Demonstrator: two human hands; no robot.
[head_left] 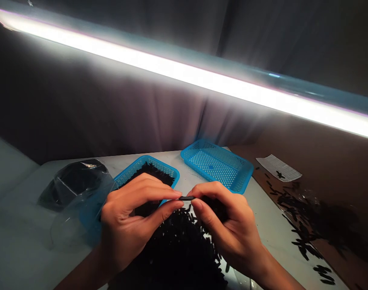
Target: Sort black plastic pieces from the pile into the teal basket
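Between my two hands is a small black stick-like piece (186, 198), held level above the table. My left hand (132, 213) pinches its left end between thumb and fingers. The right end sits in the pinch of my right hand (229, 221). Below them spreads a large pile of similar black pieces (184, 245), partly hidden by both hands. Behind my left hand stands a blue basket (175, 172) filled with more black pieces; my hand covers much of it.
A second blue basket (215, 166) with a lattice bottom stands at the back. Clear plastic bags (77, 185), one with dark contents, lie at left. Black pieces (304, 225) and a paper sheet (279, 167) lie at right. A bright tube light (184, 74) crosses overhead.
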